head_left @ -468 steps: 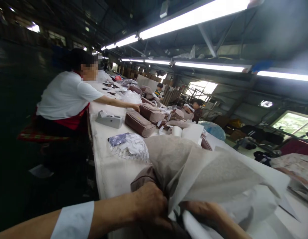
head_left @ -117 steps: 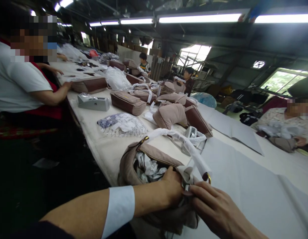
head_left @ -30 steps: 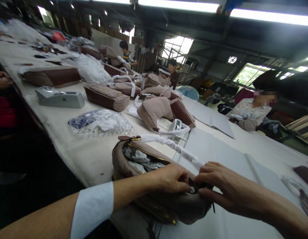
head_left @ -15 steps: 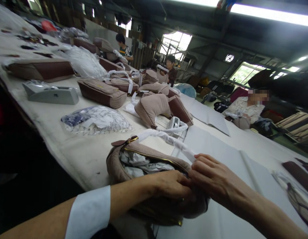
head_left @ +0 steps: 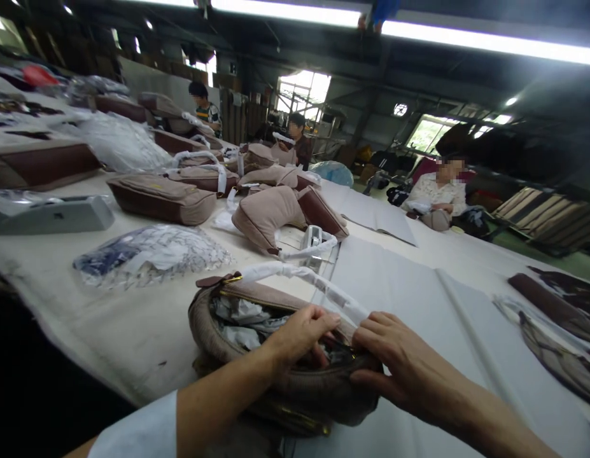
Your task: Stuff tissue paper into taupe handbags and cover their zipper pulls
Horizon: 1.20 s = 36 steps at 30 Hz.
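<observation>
A taupe handbag (head_left: 323, 388) lies unzipped before me, crumpled white paper (head_left: 244, 318) inside its mouth and a handle (head_left: 295, 272) in white wrap arching over it. Over the opening is my left hand (head_left: 302, 334), its thumb on top and its fingertips partly hidden inside the bag; what they hold, if anything, does not show. My right hand (head_left: 385, 353) pinches the bag's right end, near the base of the handle, thumb in front and fingers behind.
Finished-looking handbags (head_left: 163, 194) crowd the table beyond. A plastic-wrapped bundle (head_left: 151, 254) and a grey dispenser (head_left: 56, 215) lie left. Large white sheets (head_left: 400, 292) spread right, near brown pieces (head_left: 555, 305). A person (head_left: 438, 191) sits across; others stand farther back.
The view has turned to the right. My left hand has risen from the bag's front edge to its opening. My right hand has shifted its grip at the bag's right end.
</observation>
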Each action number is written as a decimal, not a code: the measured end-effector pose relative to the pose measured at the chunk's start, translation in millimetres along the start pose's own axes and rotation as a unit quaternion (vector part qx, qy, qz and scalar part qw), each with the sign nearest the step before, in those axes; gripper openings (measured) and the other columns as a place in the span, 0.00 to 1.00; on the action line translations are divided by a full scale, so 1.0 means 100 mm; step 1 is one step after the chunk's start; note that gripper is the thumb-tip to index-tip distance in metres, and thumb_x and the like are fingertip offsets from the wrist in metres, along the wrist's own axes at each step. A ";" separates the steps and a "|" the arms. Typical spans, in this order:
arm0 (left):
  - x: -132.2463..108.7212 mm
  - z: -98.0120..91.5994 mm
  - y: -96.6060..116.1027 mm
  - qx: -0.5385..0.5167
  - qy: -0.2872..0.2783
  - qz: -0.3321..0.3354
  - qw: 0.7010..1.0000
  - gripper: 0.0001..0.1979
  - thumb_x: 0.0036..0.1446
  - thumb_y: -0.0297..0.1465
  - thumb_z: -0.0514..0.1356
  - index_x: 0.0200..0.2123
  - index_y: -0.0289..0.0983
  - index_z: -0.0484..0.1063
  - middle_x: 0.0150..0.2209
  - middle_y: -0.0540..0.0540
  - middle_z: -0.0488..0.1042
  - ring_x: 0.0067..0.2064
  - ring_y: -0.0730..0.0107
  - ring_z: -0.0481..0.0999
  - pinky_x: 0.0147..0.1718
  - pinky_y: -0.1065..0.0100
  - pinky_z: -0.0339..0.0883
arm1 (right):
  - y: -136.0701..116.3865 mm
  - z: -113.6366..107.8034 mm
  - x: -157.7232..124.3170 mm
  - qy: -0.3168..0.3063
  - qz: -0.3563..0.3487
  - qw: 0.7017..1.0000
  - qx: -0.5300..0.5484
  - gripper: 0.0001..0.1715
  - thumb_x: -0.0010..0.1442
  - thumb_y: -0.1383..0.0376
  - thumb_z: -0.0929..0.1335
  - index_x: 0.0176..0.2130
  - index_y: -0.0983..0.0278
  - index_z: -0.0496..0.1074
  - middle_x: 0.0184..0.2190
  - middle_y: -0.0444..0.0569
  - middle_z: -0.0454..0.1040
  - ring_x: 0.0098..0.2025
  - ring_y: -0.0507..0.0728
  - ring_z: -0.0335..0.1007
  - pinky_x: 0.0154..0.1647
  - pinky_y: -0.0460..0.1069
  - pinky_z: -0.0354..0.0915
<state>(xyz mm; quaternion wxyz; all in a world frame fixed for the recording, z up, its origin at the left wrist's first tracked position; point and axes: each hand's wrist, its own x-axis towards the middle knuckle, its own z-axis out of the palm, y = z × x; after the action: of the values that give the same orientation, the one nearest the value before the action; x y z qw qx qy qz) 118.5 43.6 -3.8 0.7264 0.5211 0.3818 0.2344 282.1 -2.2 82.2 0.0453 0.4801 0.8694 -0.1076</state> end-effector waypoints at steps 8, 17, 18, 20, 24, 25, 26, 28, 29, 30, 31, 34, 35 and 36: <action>-0.06 -0.01 0.00 0.028 -0.169 0.044 0.984 0.19 0.54 0.47 0.57 0.27 0.36 0.65 0.23 0.55 0.56 0.25 0.78 0.52 0.25 0.73 0.48 | 0.12 0.29 -0.06 0.141 -0.058 0.988 -0.017 0.13 0.48 0.65 0.75 0.30 0.63 0.68 0.31 0.43 0.72 0.35 0.56 0.62 0.41 0.53 0.54; -0.15 0.16 0.06 0.045 -0.042 0.107 0.992 0.14 0.47 0.39 0.64 0.27 0.35 0.65 0.25 0.53 0.63 0.32 0.73 0.61 0.32 0.72 0.56 | 0.00 -0.09 0.01 -0.043 -0.003 0.994 -0.098 0.11 0.63 0.65 0.62 0.32 0.61 0.72 0.31 0.48 0.75 0.37 0.61 0.67 0.46 0.61 0.54; -0.17 0.17 0.09 0.071 -0.034 0.113 0.990 0.14 0.48 0.39 0.64 0.26 0.35 0.65 0.25 0.53 0.63 0.31 0.73 0.61 0.31 0.72 0.56 | -0.02 -0.16 0.02 -0.073 -0.002 0.992 -0.099 0.11 0.62 0.65 0.62 0.32 0.62 0.72 0.31 0.49 0.75 0.37 0.61 0.67 0.48 0.63 0.53; -0.22 0.16 0.13 0.120 -0.026 0.134 0.983 0.11 0.52 0.37 0.60 0.26 0.35 0.65 0.25 0.53 0.63 0.30 0.74 0.61 0.30 0.72 0.56 | -0.04 -0.26 0.05 -0.107 -0.002 0.991 -0.082 0.06 0.58 0.66 0.65 0.33 0.63 0.72 0.32 0.50 0.76 0.38 0.61 0.68 0.51 0.63 0.54; -0.27 0.15 0.13 0.210 -0.043 0.214 0.953 0.06 0.58 0.29 0.52 0.32 0.35 0.68 0.32 0.50 0.71 0.35 0.71 0.68 0.36 0.71 0.60 | -0.06 -0.27 0.10 -0.109 -0.011 0.992 -0.062 0.08 0.51 0.69 0.67 0.35 0.64 0.72 0.33 0.50 0.76 0.37 0.61 0.70 0.44 0.59 0.60; -0.27 0.15 0.12 0.243 -0.035 0.237 0.940 0.06 0.58 0.28 0.52 0.34 0.36 0.67 0.34 0.48 0.72 0.36 0.69 0.69 0.37 0.70 0.61 | -0.07 -0.26 0.12 -0.108 -0.003 0.991 -0.075 0.09 0.50 0.69 0.67 0.35 0.64 0.72 0.32 0.51 0.76 0.36 0.62 0.70 0.41 0.57 0.62; -0.26 0.15 0.10 0.278 -0.023 0.253 0.926 0.06 0.58 0.28 0.51 0.35 0.36 0.67 0.36 0.47 0.73 0.37 0.68 0.69 0.37 0.70 0.61 | -0.08 -0.24 0.14 -0.108 0.007 0.990 -0.092 0.09 0.49 0.68 0.67 0.35 0.65 0.72 0.31 0.52 0.75 0.36 0.63 0.70 0.38 0.56 0.62; -0.26 0.15 0.06 0.349 0.010 0.264 0.899 0.07 0.60 0.30 0.49 0.35 0.36 0.66 0.35 0.45 0.73 0.34 0.67 0.70 0.34 0.68 0.62 | -0.10 -0.20 0.17 -0.107 0.031 0.985 -0.129 0.08 0.49 0.68 0.68 0.33 0.66 0.73 0.31 0.54 0.75 0.36 0.65 0.70 0.34 0.55 0.61; -0.26 0.14 0.04 0.377 0.025 0.261 0.888 0.08 0.60 0.32 0.48 0.34 0.36 0.65 0.33 0.44 0.72 0.33 0.67 0.70 0.33 0.68 0.61 | -0.11 -0.19 0.19 -0.100 0.039 0.984 -0.142 0.07 0.51 0.68 0.67 0.33 0.66 0.73 0.31 0.55 0.75 0.36 0.65 0.70 0.33 0.55 0.61; -0.27 0.13 0.02 0.400 0.037 0.257 0.879 0.10 0.61 0.32 0.47 0.33 0.36 0.65 0.32 0.44 0.72 0.32 0.66 0.70 0.31 0.67 0.61 | -0.13 -0.18 0.20 -0.094 0.043 0.983 -0.149 0.07 0.52 0.68 0.67 0.33 0.66 0.74 0.32 0.55 0.75 0.37 0.65 0.70 0.32 0.54 0.60; -0.28 0.12 0.00 0.415 0.048 0.255 0.872 0.11 0.62 0.33 0.46 0.33 0.36 0.65 0.32 0.43 0.72 0.32 0.66 0.71 0.31 0.67 0.61 | -0.14 -0.16 0.21 -0.090 0.044 0.984 -0.150 0.07 0.53 0.69 0.66 0.34 0.65 0.74 0.33 0.54 0.75 0.37 0.64 0.70 0.31 0.53 0.60; -0.31 0.07 -0.06 0.423 0.077 0.262 0.864 0.11 0.62 0.32 0.46 0.34 0.37 0.65 0.32 0.45 0.72 0.33 0.66 0.72 0.32 0.67 0.62 | -0.16 -0.12 0.21 -0.075 0.036 0.988 -0.126 0.09 0.55 0.70 0.64 0.37 0.64 0.72 0.35 0.52 0.74 0.36 0.62 0.71 0.28 0.52 0.59; -0.31 0.04 -0.09 0.426 0.086 0.266 0.860 0.11 0.63 0.32 0.46 0.34 0.37 0.65 0.32 0.45 0.72 0.33 0.67 0.72 0.32 0.67 0.63 | -0.16 -0.10 0.20 -0.071 0.030 0.990 -0.119 0.09 0.55 0.70 0.64 0.38 0.64 0.72 0.35 0.51 0.74 0.36 0.62 0.71 0.28 0.51 0.59; -0.31 0.01 -0.13 0.434 0.098 0.269 0.854 0.10 0.63 0.31 0.46 0.34 0.37 0.65 0.32 0.45 0.72 0.33 0.67 0.72 0.32 0.68 0.63 | -0.15 -0.08 0.18 -0.066 0.025 0.991 -0.113 0.09 0.55 0.70 0.64 0.38 0.63 0.72 0.36 0.51 0.73 0.36 0.62 0.71 0.28 0.51 0.60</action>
<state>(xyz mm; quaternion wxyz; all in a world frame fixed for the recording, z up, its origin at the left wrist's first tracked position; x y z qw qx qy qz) 99.8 15.4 -6.2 0.2941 0.8402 0.3590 0.2805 259.8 6.7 89.1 0.1595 0.4854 0.8587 -0.0393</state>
